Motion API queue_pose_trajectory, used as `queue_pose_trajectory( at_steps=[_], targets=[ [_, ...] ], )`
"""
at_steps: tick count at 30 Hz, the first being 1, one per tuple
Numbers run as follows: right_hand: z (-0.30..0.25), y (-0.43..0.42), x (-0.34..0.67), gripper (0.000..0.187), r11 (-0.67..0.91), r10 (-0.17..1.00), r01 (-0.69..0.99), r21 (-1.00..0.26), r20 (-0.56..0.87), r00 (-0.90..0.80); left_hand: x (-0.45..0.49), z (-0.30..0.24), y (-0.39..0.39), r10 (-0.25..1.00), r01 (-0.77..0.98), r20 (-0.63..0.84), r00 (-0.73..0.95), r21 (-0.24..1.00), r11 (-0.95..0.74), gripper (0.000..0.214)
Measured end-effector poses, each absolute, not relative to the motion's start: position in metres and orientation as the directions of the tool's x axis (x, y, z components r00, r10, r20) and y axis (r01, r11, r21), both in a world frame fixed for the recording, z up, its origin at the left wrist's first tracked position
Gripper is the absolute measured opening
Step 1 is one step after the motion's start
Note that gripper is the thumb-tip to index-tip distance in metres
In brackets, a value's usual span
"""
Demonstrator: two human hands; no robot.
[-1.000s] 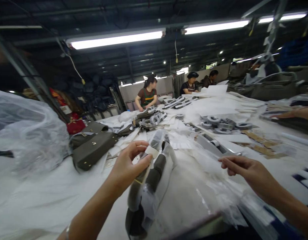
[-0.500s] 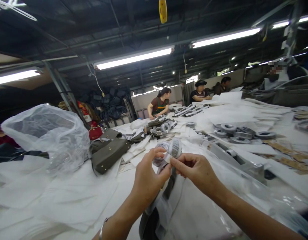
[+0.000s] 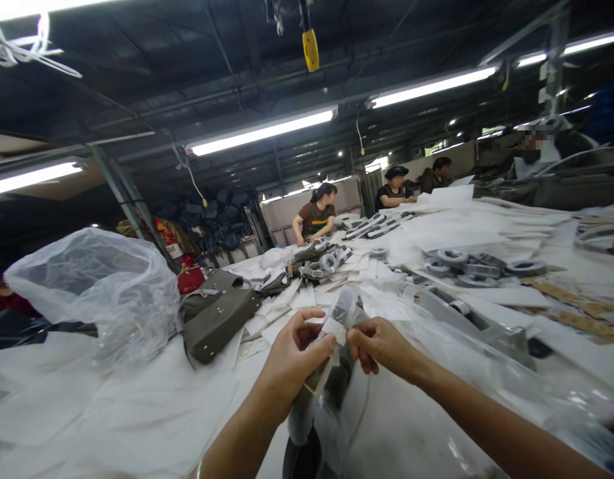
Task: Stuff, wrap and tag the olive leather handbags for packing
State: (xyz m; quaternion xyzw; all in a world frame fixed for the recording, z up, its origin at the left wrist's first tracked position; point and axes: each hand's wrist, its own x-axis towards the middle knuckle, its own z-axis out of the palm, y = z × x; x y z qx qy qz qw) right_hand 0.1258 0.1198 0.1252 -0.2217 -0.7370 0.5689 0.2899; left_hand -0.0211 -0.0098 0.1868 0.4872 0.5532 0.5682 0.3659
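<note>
My left hand (image 3: 294, 356) is closed around a strap wrapped in pale padding (image 3: 344, 305), thumb pressed near a small white strip (image 3: 335, 330) on the wrap. At the wrap's right edge, my right hand (image 3: 384, 347) has its thumb and forefinger pinched together close to the strip. What lies between those fingertips is too small to make out. Below both hands, a dark olive bag (image 3: 299, 452) stands on the table, partly covered by thin translucent wrapping (image 3: 331, 426). My left forearm hides some of it.
Olive handbags (image 3: 221, 322) lie at left, beside a large clear plastic bag (image 3: 132, 286). White sheets (image 3: 97, 412) spread over the table (image 3: 411, 426). Wrapped strap coils (image 3: 466, 263) and a grey tape dispenser (image 3: 476, 326) sit at right. Co-workers (image 3: 316, 216) are across the table.
My right hand has shifted slightly right, off the face of the white strip to its edge. The left hand still holds the wrapped strap. The view has tilted up a little.
</note>
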Motion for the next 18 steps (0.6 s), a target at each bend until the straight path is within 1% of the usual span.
queue_pose_trajectory(
  at_steps=[3,6,7,10,11,14,18],
  targets=[
    [0.121,0.119,0.129,0.059,0.251,0.761,-0.024,-0.968,0.212,-0.613,-0.025,0.186,-0.007,0.952,0.022,0.112,-0.285,0.994,-0.11,0.056],
    [0.126,0.104,0.139,0.054,0.172,0.808,-0.203,-0.964,0.256,-0.53,-0.025,0.185,-0.005,0.952,0.045,0.124,-0.278,0.992,-0.116,0.052],
    [0.128,0.097,0.143,0.058,0.121,0.812,-0.27,-0.955,0.252,-0.526,-0.024,0.185,-0.005,0.951,0.066,0.131,-0.28,0.991,-0.117,0.05],
    [0.137,0.076,0.148,0.084,-0.009,0.795,-0.411,-0.912,0.243,-0.556,-0.019,0.184,-0.005,0.945,0.147,0.164,-0.283,0.981,-0.126,0.048],
    [0.14,0.071,0.148,0.09,-0.033,0.778,-0.445,-0.895,0.257,-0.574,-0.017,0.184,-0.005,0.94,0.183,0.182,-0.287,0.974,-0.132,0.048],
    [0.145,0.063,0.142,0.096,-0.063,0.743,-0.523,-0.85,0.31,-0.593,-0.012,0.184,-0.004,0.925,0.274,0.22,-0.311,0.952,-0.134,0.046],
    [0.146,0.068,0.129,0.099,-0.039,0.775,-0.555,-0.831,0.326,-0.541,-0.012,0.182,-0.001,0.925,0.355,0.232,-0.302,0.928,-0.116,0.046]
  ],
)
